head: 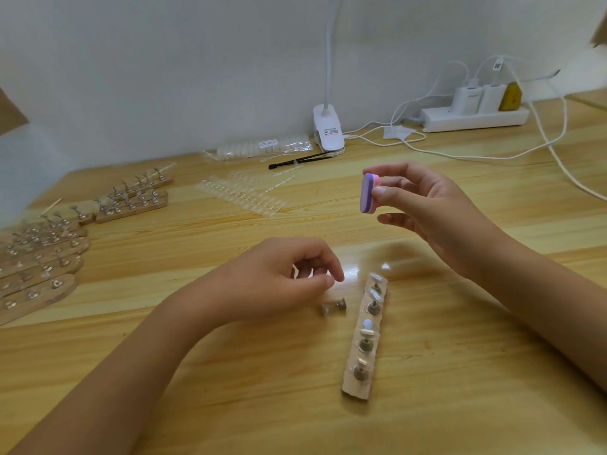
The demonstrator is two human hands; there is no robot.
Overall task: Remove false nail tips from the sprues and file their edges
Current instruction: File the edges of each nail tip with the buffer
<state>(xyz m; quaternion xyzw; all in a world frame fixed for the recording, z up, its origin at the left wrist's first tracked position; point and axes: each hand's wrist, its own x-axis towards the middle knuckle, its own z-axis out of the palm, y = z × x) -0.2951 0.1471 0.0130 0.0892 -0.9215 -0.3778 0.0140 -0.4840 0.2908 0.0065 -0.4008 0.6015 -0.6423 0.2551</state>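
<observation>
My right hand [427, 211] holds a small purple and pink buffer block [368, 193] upright between thumb and fingers, raised above the table. My left hand [279, 280] hovers lower at the middle with its fingers curled together; whether a clear nail tip is pinched at its fingertips is too blurred to tell. Just below it a small metal stand [335, 306] with a clear tip lies on its side. A wooden holder strip [363, 336] with several metal stands, some bearing clear tips, lies to the right of it. Clear sprues of nail tips [239, 195] lie further back.
Several more wooden holder strips with stands [42, 257] fill the left side. At the back lie a bag of nail tips [262, 147], black tweezers [295, 160], a white clip lamp [328, 126], and a power strip [473, 118] with white cables trailing right.
</observation>
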